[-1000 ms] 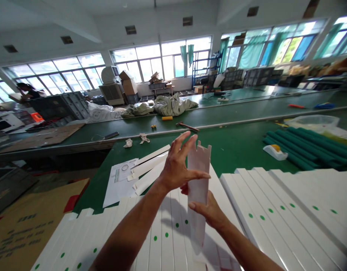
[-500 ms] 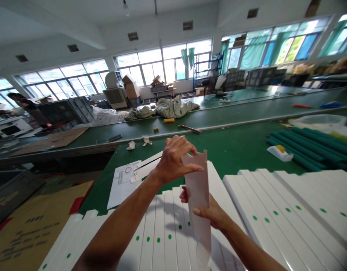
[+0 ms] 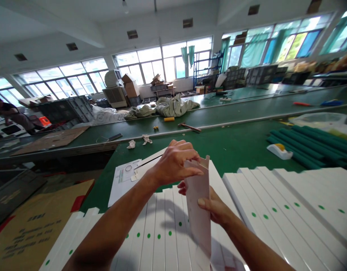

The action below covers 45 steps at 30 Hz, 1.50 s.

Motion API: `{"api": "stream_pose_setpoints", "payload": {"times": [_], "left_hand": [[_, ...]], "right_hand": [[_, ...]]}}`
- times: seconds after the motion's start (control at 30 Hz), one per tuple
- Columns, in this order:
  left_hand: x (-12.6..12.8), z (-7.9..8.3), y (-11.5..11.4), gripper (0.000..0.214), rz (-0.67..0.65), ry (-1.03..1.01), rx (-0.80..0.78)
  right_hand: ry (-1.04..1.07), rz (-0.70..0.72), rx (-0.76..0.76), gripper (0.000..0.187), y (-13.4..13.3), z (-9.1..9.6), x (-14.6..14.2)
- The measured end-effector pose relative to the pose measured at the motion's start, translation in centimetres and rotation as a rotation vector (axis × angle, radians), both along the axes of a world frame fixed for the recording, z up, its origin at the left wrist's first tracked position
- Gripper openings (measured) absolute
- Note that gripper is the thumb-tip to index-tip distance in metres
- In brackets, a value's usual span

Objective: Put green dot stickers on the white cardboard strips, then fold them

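A long, narrow white cardboard box (image 3: pixel 198 210) stands tilted upright before me, its upper end open with flaps showing. My left hand (image 3: pixel 179 160) is closed on that upper end, thumb against the near face and fingertips at the opening. Lower down, my right hand (image 3: pixel 211 206) wraps around the box, thumb on the near face and fingertips showing past its left edge. Beneath my hands lies a row of similar white boxes (image 3: pixel 153 222) with green dots. The held box's bottom end is blurred.
More white boxes (image 3: pixel 275 199) lie to the right, near a tape dispenser (image 3: pixel 280 151) and dark green rolls (image 3: pixel 303 145). Printed paper (image 3: pixel 117 188) lies at left, and a hammer (image 3: pixel 189 127) farther back. A large brown carton (image 3: pixel 38 226) sits lower left; a person (image 3: pixel 14 113) stands far left.
My left hand has shifted slightly down and its fingers curl more at the box's opening. The box's top has tilted slightly, showing more of the opening. The distant person moved left.
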<state>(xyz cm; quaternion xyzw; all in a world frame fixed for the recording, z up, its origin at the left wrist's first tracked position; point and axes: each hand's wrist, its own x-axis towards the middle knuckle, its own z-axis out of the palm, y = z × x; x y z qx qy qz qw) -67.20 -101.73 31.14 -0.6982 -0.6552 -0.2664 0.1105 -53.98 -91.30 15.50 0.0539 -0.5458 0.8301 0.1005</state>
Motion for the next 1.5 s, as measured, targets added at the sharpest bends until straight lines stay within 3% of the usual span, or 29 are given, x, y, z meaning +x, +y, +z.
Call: {"api": "stream_pose_setpoints", "payload": {"times": [0.1, 0.27, 0.37, 0.5, 0.63, 0.73, 0.77, 0.83, 0.9, 0.97, 1.0, 1.03, 1.1, 1.17, 1.33, 1.43, 1.5], "left_hand": [[0.6, 1.0, -0.6, 0.022, -0.009, -0.019, -0.068], [1.3, 2.7, -1.7, 0.021, -0.022, -0.019, -0.2], [1.4, 3.1, -2.1, 0.021, -0.04, -0.016, -0.265], [1.3, 3.0, -1.9, 0.017, -0.072, -0.025, -0.309], [1.1, 3.6, -1.4, 0.012, -0.135, -0.036, -0.377], [0.9, 4.0, -1.7, 0.004, -0.078, -0.072, -0.265], [0.9, 3.6, -2.0, 0.013, -0.023, -0.12, -0.165], [1.3, 1.5, -2.6, 0.047, 0.129, -0.281, 0.053], [2.5, -2.5, -3.0, 0.085, 0.283, -0.492, 0.159], [4.4, -7.6, -3.0, 0.117, 0.36, -0.711, 0.001], [5.5, -10.0, -2.8, 0.12, 0.386, -0.821, -0.137], [6.7, -12.2, -2.5, 0.118, 0.422, -0.921, -0.247], [8.5, -15.2, -1.8, 0.102, 0.481, -1.005, -0.289], [9.4, -16.2, -1.2, 0.087, 0.526, -1.002, -0.242], [8.4, -15.6, -0.4, 0.05, 0.586, -0.92, -0.162], [7.5, -16.2, -0.5, 0.048, 0.537, -0.936, -0.112], [7.0, -17.1, -0.8, 0.052, 0.424, -1.052, -0.092]], "right_hand": [[-0.001, -0.038, 0.092, 0.051, -0.2, 1.4, -0.3], [0.039, -0.03, 0.059, 0.065, -0.8, 2.2, -0.5], [0.038, -0.039, 0.071, 0.067, -0.9, 2.6, -0.5], [0.02, -0.129, 0.204, 0.056, -0.8, 3.1, -0.5], [-0.042, -0.195, 0.151, 0.052, -1.0, 2.9, -0.6], [-0.1, -0.282, 0.065, 0.049, -0.7, 2.9, -0.9], [-0.109, -0.325, 0.03, 0.049, -0.5, 3.0, -1.0], [-0.123, -0.432, -0.058, 0.049, -0.1, 3.3, -1.3], [-0.135, -0.539, -0.147, 0.049, 0.4, 3.8, -1.5], [-0.147, -0.618, -0.213, 0.048, 0.7, 4.1, -1.6], [-0.148, -0.648, -0.234, 0.048, 0.8, 4.2, -1.7], [-0.148, -0.672, -0.246, 0.047, 0.9, 4.2, -1.7], [-0.147, -0.715, -0.258, 0.046, 1.1, 4.3, -1.7], [-0.139, -0.747, -0.268, 0.045, 1.3, 4.3, -1.6], [-0.092, -0.774, -0.273, 0.045, 2.3, 4.3, -1.5], [-0.082, -0.651, -0.153, 0.054, 3.2, 4.6, -0.9], [-0.011, -0.589, -0.055, 0.06, 4.0, 5.2, -0.2]]}}
